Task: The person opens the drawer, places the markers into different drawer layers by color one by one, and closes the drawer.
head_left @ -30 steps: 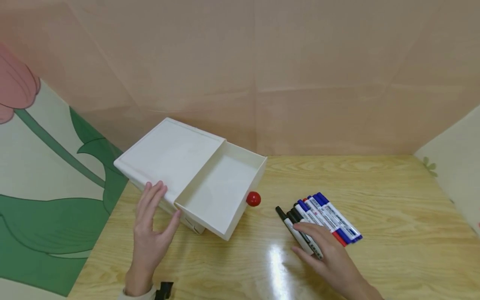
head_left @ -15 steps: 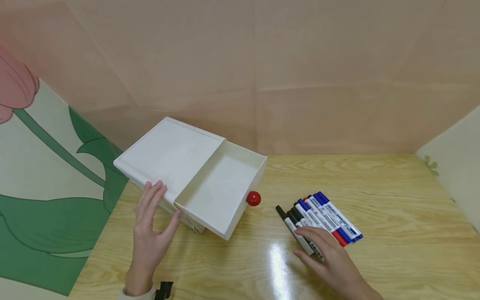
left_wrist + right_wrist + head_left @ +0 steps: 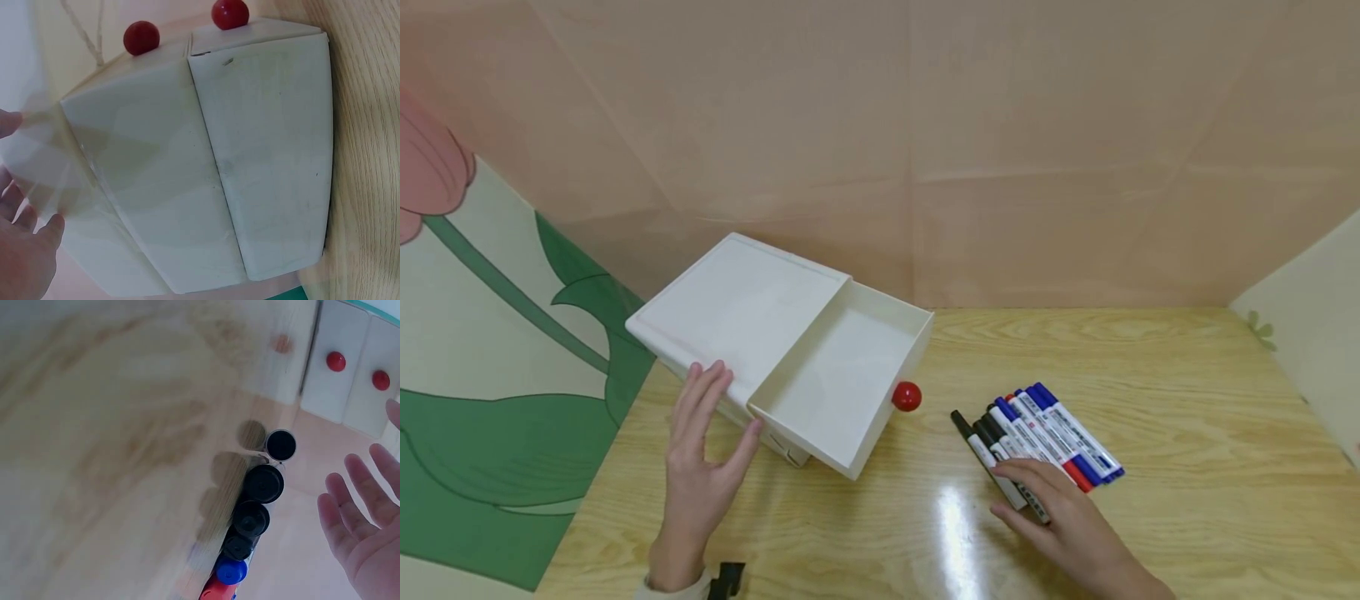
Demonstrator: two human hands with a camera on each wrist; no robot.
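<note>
A white drawer box (image 3: pixel 752 308) stands on the table, its top drawer (image 3: pixel 842 375) pulled out and holding nothing. A red knob (image 3: pixel 907 397) marks that drawer's front. My left hand (image 3: pixel 700 467) has its fingers spread against the box's near side, the thumb by the drawer corner. Several markers (image 3: pixel 1060 433) lie side by side on the right, with black, blue and red caps. Over their near ends hovers my right hand (image 3: pixel 1067 517), fingers extended; in the right wrist view the hand (image 3: pixel 369 537) appears apart from the row of marker ends (image 3: pixel 264 484).
Lower drawers with red knobs (image 3: pixel 141 38) show in the left wrist view. A wooden table (image 3: pixel 1210 400) carries everything. Behind it hangs a pinkish-brown sheet (image 3: pixel 925 150), and a flower-patterned panel (image 3: pixel 497 400) borders the left side.
My right hand has shifted slightly right and toward me over the markers. The left hand and the drawer box have stayed put.
</note>
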